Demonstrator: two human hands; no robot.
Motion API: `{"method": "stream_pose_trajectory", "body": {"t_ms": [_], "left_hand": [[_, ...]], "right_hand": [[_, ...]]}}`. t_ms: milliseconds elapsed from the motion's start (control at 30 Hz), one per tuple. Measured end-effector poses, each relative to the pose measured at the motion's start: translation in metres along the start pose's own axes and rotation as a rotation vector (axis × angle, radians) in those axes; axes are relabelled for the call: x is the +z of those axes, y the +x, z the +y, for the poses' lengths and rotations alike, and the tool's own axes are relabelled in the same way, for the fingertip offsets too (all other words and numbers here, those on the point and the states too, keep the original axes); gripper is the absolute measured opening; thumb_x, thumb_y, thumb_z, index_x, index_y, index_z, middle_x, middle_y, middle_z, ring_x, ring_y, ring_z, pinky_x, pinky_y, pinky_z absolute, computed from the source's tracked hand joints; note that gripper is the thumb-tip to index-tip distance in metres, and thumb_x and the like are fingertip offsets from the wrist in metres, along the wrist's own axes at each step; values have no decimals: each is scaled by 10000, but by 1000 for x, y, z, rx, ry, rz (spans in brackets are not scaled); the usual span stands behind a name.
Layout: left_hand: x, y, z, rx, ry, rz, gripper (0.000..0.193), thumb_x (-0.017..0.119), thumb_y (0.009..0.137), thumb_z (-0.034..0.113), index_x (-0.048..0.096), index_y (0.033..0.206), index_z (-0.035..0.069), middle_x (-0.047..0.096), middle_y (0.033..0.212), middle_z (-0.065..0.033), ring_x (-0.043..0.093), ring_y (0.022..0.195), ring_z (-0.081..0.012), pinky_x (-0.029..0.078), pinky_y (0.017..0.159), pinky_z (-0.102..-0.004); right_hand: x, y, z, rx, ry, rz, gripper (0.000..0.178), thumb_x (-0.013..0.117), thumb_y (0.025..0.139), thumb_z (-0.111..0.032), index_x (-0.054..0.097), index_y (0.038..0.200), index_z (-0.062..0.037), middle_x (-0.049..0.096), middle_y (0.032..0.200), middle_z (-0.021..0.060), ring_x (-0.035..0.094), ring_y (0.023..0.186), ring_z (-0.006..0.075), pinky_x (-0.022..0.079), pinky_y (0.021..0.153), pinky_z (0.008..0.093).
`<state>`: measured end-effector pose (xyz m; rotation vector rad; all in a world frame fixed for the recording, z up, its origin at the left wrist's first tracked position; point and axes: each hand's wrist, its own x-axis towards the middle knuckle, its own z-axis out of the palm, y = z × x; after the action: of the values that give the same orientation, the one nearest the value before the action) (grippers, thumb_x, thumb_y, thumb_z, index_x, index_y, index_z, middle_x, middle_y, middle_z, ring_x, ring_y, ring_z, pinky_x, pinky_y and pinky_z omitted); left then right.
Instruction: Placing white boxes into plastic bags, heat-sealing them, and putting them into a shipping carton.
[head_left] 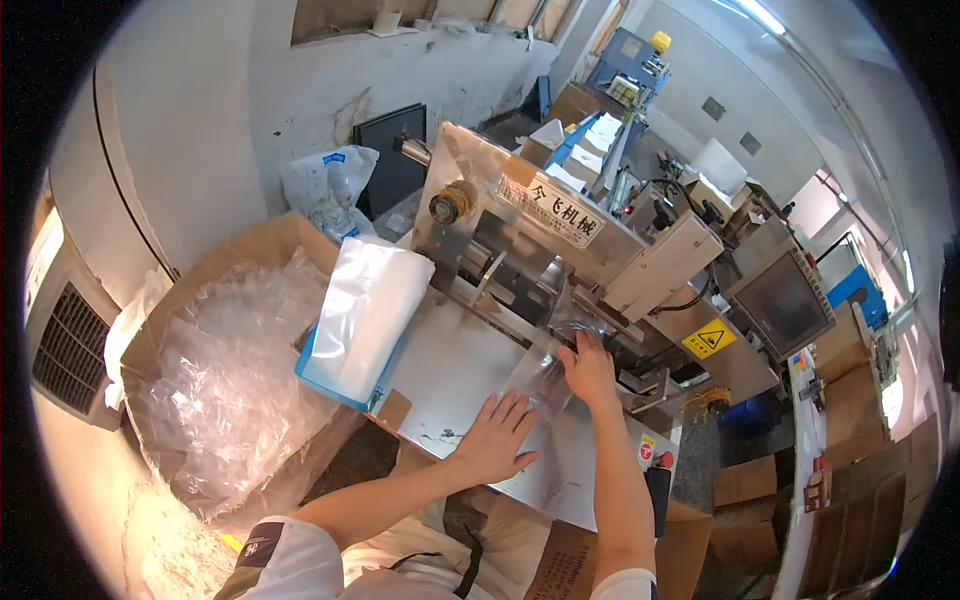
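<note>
My left hand lies flat on the metal worktop, fingers spread, beside the near end of a clear plastic bag. Farther right, my right hand reaches to the bag's far end at the machine's opening. Its fingers are stretched out over the crumpled film, and the bag's far edge cannot be made out. The metal machine stands directly beyond both hands. A stack of flat plastic bags rests in a blue tray at the worktop's left end.
On the left, a large cardboard box is heaped with clear plastic bags. A red button sits at the worktop's right end. A screen stands on the right. Behind the machine runs a blue conveyor.
</note>
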<state>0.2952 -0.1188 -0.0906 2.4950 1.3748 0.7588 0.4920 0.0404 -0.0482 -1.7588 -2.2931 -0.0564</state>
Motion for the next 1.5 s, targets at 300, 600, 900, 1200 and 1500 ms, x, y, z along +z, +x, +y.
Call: {"method": "stream_pose_trajectory", "body": {"t_ms": [300, 600, 900, 1200, 1500], "left_hand": [[1, 0, 6, 39, 17, 57, 703, 570, 932, 500, 463, 1418, 3, 438, 1481, -223, 335, 1421, -405, 228, 1167, -569], [1, -5, 5, 13, 8, 66, 727, 611, 917, 492, 449, 1430, 3, 411, 1489, -234, 319, 1426, -413, 234, 1161, -584], [-27, -23, 5, -120, -287, 400, 604, 704, 889, 246, 465, 1385, -2, 376, 1509, -260, 300, 1437, -473, 213, 1168, -606], [-50, -51, 6, -172, -389, 418, 562, 666, 910, 169, 450, 1388, -31, 419, 1484, -288, 357, 1407, -485, 294, 1150, -534], [-44, -51, 14, -196, -511, 378, 503, 614, 964, 168, 450, 1387, -51, 438, 1470, -295, 399, 1387, -466, 327, 1143, -495]], "right_hand": [[-13, -3, 5, -24, 90, 92, 527, 540, 987, -390, 519, 1338, 3, 551, 1367, 228, 521, 1268, 409, 405, 1052, 556], [-59, -167, -57, 94, 578, 198, 481, 588, 982, -230, 510, 1372, 40, 510, 1429, 263, 473, 1340, 424, 361, 1128, 468], [3, -241, -43, 234, 500, 410, 331, 645, 927, -138, 616, 1203, 43, 572, 1326, 250, 552, 1214, 422, 440, 1048, 451], [2, -246, -40, 271, 536, 446, 292, 641, 923, -106, 632, 1176, 40, 603, 1292, 224, 569, 1185, 411, 463, 1016, 446], [5, -248, -35, 262, 549, 425, 323, 629, 934, -127, 614, 1222, 19, 573, 1353, 213, 555, 1233, 389, 446, 1047, 428]]}}
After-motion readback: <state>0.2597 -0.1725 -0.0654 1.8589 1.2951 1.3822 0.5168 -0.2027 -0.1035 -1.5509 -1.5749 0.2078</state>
